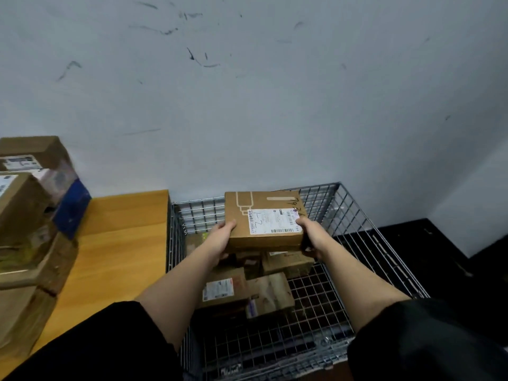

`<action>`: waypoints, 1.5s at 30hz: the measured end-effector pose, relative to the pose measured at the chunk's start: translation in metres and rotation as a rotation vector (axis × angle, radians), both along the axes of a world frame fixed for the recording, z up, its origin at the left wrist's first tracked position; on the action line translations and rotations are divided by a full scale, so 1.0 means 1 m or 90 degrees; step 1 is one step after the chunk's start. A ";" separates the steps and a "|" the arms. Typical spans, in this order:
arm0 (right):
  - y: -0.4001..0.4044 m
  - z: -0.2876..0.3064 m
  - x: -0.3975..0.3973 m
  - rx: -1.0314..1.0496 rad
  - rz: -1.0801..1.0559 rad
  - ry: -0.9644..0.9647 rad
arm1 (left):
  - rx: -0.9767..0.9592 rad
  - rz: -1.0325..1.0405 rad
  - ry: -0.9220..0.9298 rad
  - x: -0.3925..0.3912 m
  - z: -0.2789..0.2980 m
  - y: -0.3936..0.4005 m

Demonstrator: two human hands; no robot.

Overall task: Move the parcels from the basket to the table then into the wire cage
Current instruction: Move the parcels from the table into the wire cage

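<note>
Head view is showing you gripping a cardboard parcel (264,220) by its two ends, left hand (220,240) and right hand (310,237) curling under it, above the wire cage (357,229). Releasing it unevenly could be tipping it onto the cage's rear wall. Several smaller parcels (247,287) are lying inside the cage; more boxes (27,215) are stacking on the table (121,243) left of it.

Dim, flat, cool indoor light with soft, faint shadows and no glare. The whole picture is slightly soft, and wide-angle distortion bends and smears the edges
</note>
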State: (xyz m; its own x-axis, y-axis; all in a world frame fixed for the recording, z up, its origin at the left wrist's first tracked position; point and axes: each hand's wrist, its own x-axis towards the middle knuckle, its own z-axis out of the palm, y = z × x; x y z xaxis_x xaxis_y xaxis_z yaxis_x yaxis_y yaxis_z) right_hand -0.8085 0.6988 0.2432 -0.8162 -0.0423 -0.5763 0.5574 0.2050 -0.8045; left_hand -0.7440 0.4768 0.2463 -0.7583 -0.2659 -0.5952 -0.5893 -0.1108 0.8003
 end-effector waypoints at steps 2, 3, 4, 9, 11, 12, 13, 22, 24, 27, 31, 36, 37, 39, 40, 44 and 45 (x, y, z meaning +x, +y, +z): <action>0.009 -0.015 -0.008 0.021 0.010 -0.008 | -0.005 -0.012 -0.013 -0.007 -0.014 0.010; 0.014 -0.023 -0.014 0.028 0.019 -0.010 | -0.001 -0.010 -0.019 -0.010 -0.019 0.017; 0.017 -0.032 -0.019 0.030 0.025 -0.013 | 0.000 -0.007 -0.025 -0.011 -0.023 0.023; 0.044 -0.070 -0.056 0.051 0.071 -0.059 | -0.008 0.016 -0.077 -0.033 -0.059 0.057; 0.054 -0.090 -0.074 0.063 0.083 -0.063 | -0.020 0.046 -0.101 -0.042 -0.078 0.072; 0.059 -0.103 -0.081 0.091 0.095 -0.064 | -0.028 0.051 -0.116 -0.046 -0.090 0.079; 0.065 -0.115 -0.089 0.119 0.110 -0.072 | -0.027 0.064 -0.125 -0.049 -0.102 0.088; 0.091 -0.221 -0.112 0.113 0.196 -0.174 | -0.237 0.021 -0.245 -0.068 -0.195 0.116; 0.091 -0.243 -0.111 0.112 0.190 -0.196 | -0.256 -0.001 -0.274 -0.074 -0.217 0.115; 0.091 -0.279 -0.114 0.116 0.160 -0.226 | -0.252 -0.037 -0.286 -0.086 -0.248 0.115; 0.088 -0.325 -0.119 0.136 0.142 -0.244 | -0.222 -0.065 -0.292 -0.100 -0.293 0.113; 0.081 -0.387 -0.122 0.140 0.128 -0.243 | -0.173 -0.059 -0.292 -0.106 -0.357 0.107; 0.081 -0.399 -0.122 0.141 0.120 -0.244 | -0.163 -0.059 -0.288 -0.108 -0.367 0.106; 0.079 -0.419 -0.124 0.149 0.105 -0.244 | -0.149 -0.062 -0.273 -0.111 -0.385 0.106; 0.079 -0.426 -0.124 0.154 0.099 -0.244 | -0.148 -0.063 -0.271 -0.112 -0.393 0.106; 0.072 -0.453 -0.123 0.146 0.101 -0.238 | -0.204 -0.103 -0.289 -0.112 -0.423 0.108; 0.070 -0.460 -0.123 0.146 0.105 -0.232 | -0.225 -0.120 -0.307 -0.111 -0.430 0.108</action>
